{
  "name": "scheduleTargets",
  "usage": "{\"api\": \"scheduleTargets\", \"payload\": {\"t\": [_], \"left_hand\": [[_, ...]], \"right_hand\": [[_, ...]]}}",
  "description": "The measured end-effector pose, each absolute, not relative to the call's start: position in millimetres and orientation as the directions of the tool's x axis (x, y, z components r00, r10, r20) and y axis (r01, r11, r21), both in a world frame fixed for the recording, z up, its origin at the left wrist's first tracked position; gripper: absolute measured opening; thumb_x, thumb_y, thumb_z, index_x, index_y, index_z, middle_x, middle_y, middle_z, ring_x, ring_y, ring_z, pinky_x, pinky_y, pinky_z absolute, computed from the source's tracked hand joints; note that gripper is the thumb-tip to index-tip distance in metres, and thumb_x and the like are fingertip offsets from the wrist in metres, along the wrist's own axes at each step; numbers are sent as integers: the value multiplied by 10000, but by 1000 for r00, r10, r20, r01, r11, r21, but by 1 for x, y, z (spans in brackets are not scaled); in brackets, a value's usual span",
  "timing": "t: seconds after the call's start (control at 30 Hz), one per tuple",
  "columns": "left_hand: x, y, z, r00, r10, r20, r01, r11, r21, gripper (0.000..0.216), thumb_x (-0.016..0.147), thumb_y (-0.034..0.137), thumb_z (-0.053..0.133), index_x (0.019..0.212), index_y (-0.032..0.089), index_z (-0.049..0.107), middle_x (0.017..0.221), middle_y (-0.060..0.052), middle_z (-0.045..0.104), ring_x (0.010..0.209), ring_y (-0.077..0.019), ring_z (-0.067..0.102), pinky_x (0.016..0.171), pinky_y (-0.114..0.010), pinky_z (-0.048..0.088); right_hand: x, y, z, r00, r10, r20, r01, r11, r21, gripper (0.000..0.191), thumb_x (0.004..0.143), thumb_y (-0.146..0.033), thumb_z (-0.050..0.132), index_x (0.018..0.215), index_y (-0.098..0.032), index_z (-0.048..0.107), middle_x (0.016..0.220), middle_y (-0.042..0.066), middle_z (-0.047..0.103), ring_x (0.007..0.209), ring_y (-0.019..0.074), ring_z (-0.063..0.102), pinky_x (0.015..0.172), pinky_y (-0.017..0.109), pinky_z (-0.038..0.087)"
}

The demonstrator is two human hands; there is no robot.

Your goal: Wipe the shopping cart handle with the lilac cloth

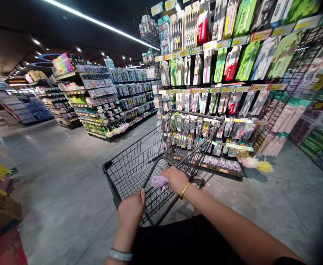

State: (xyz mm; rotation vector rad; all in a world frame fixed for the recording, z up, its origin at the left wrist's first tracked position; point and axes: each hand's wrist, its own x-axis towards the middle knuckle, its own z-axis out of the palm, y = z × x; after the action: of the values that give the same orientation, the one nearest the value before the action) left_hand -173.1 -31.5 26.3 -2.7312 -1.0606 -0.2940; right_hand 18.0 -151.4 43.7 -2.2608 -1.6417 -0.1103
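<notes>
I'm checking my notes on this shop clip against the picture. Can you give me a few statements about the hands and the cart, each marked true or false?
1. Both hands rest on the handle end of the shopping cart. True.
2. The right hand holds a red box. False: it holds a small lilac cloth-like item against the handle.
3. The left hand wears a gold bangle. False: the gold bangle is on the right wrist; the left wrist has a pale bracelet.
4. The cart points toward a rack of hanging toothbrush packs. True.
5. The cart basket is piled high with goods. False: no goods show through its wire mesh.
</notes>
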Motion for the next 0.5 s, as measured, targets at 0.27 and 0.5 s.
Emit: {"api": "scheduleTargets", "payload": {"t": [0.27,0.5], "left_hand": [[-172,-30,26,742,612,274,654,-750,-95,603,985,416,219,724,164,701,684,-111,701,628,-229,646,558,-295,328],[-179,-29,25,770,596,228,629,-769,-114,569,979,362,231,763,146,712,730,-129,714,675,-230,661,582,-297,341]], "right_hand": [[44,-175,57,562,797,221,827,-533,-182,297,824,-50,485,981,-230,662,1063,49,654,1035,207,502,754,274,419],[-53,-134,40,348,910,224,903,-261,-341,313,887,-175,499,1176,-256,588,1090,45,635,1026,196,508,808,285,431]]}}
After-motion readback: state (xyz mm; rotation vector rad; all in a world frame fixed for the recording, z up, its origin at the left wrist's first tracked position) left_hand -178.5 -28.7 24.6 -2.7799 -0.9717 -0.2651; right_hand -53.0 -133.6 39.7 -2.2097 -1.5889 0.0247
